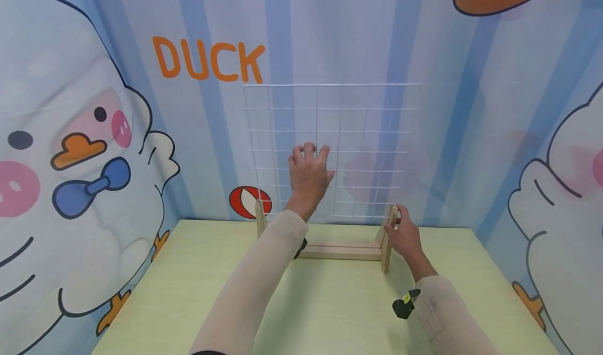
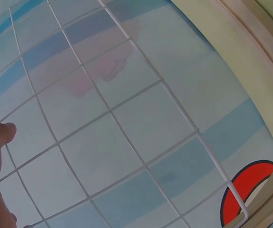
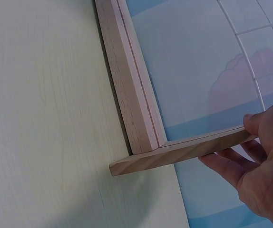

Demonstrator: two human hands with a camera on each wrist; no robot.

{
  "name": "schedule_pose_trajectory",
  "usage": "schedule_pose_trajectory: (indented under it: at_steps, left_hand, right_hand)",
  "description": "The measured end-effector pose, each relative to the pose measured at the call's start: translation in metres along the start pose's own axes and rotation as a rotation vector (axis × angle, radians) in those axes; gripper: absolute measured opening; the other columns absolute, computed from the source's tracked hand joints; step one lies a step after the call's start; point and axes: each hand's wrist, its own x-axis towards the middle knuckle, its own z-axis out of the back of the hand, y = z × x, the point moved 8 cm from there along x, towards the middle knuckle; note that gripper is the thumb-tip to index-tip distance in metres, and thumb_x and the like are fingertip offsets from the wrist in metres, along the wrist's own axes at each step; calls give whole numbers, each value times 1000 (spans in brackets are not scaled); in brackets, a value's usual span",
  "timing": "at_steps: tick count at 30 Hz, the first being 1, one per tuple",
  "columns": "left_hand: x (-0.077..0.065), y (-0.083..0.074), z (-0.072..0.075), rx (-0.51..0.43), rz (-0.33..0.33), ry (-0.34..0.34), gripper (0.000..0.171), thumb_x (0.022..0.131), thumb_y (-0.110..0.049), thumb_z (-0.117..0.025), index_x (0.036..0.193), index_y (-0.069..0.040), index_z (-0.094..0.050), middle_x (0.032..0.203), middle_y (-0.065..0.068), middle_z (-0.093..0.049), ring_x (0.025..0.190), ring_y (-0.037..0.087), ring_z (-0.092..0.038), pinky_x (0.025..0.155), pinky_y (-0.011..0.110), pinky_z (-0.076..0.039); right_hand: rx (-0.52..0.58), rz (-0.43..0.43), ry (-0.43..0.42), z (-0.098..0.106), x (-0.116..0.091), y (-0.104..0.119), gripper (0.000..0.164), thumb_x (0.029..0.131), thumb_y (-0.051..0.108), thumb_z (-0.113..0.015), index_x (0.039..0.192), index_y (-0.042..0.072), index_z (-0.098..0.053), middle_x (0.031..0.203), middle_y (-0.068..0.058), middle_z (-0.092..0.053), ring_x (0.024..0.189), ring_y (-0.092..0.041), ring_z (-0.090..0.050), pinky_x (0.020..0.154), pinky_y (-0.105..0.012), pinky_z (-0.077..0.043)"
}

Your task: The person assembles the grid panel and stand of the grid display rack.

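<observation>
A left hand point(image 1: 308, 174) is pressing open fingers against the light, springy wire grid point(image 1: 363, 135) standing in its wooden base point(image 1: 341, 250); the right hand point(image 1: 405, 237) is gripping the base's end foot, seemingly the firmest hold.

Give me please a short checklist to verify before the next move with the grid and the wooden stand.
1. Left hand lies on the grid, fingers spread: ok.
2. Right hand grips the stand's right foot: ok.
3. Grid upright in the stand: ok.
4. Grid bottom edge fully seated in the groove: cannot tell.
5. Stand flat on the table: ok.
</observation>
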Motion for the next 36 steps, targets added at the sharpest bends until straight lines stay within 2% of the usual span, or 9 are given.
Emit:
schedule_pose_trajectory:
  at_steps: [11,17,23,36]
  left_hand:
    - [-7,1,-8,36,10,-8,58,83,-50,-81,129,-21,-60,125,9,-59,115,32,-55,92,43,-53]
    - [-10,-1,-12,56,-7,-11,58,82,-53,-80,127,-20,-61,122,8,-61,113,32,-57,91,43,-54]
    - [-16,-1,-19,48,-8,3,57,83,-53,-80,125,-19,-62,122,9,-61,114,32,-57,93,43,-53]
    - [-33,-2,-35,68,-21,49,58,84,-54,-78,127,-19,-60,122,8,-62,113,32,-57,92,43,-54]
  right_hand:
    - [22,-41,17,1,1,-2,68,105,14,-51,161,11,-13,150,-34,-43,133,-52,-50,105,-65,-45]
    - [12,-11,-4,3,1,-2,67,104,15,-52,160,10,-16,147,-35,-46,130,-52,-53,103,-64,-48]
    - [8,0,-10,0,1,-4,67,103,14,-52,160,9,-17,144,-35,-49,127,-51,-56,100,-63,-50]
    - [8,0,-10,0,0,-1,68,103,14,-52,160,9,-16,145,-34,-48,128,-52,-55,102,-64,-48]
